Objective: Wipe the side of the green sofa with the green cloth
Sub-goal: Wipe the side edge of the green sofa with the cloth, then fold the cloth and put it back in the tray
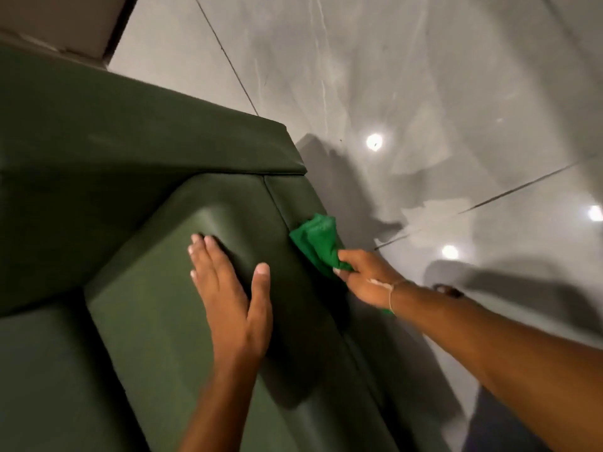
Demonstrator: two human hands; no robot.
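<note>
Green sofa [137, 164] side at 3 o'clock | your right hand [368, 278] grip is closed on the green cloth [316, 243], pressed there | your left hand [228, 288] lies flat, fingers apart, on the arm | wiping looks underway; lower side likely left

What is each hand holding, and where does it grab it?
The right hand holds the green cloth, pinching its bunched lower end. The left hand holds nothing; it lies flat on the green sofa.
</note>
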